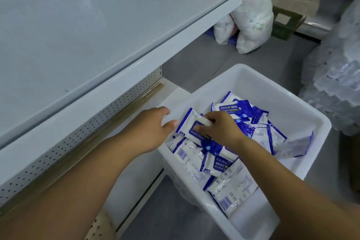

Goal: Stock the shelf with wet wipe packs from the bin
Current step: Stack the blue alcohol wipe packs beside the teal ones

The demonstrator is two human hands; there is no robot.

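While the right hand [221, 129] pinches a wipe pack [190, 131], the left hand [153, 128] hovers relaxed.

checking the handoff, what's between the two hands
A wipe pack, which the right hand pinches; the left hand is next to it. Head view.

Two bulging white plastic bags [253, 23] stand on the grey floor [194, 60], touching each other, with something blue [232, 40] under them. Just beside them sits an open green cardboard box [286, 23]. At the right edge are clear-wrapped bottles [335, 76]
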